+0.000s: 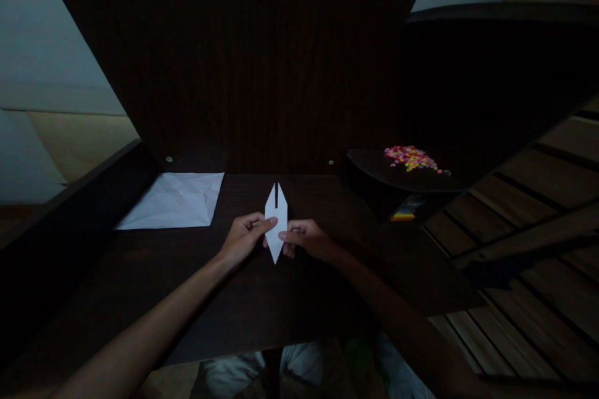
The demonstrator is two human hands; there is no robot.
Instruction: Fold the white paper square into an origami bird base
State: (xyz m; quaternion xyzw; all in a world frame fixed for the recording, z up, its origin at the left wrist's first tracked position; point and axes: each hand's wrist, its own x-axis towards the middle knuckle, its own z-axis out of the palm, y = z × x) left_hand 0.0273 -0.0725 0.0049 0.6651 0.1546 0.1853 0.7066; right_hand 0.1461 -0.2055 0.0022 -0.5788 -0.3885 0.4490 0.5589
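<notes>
A narrow folded white paper shape (276, 209), pointed at both ends and split at its upper tip, is held upright over a dark wooden desk (243, 299). My left hand (243, 237) pinches its left side, thumb on the front. From the other side my right hand (306, 239) pinches its right edge. Both hands meet at the middle of the shape.
A creased white paper sheet (173, 201) lies flat at the desk's back left. A dark round tray (397, 171) at the right holds a pile of small colourful pieces (410, 158). A small multicoloured object (406, 214) sits under it. A dark back panel (253, 62) rises behind the desk.
</notes>
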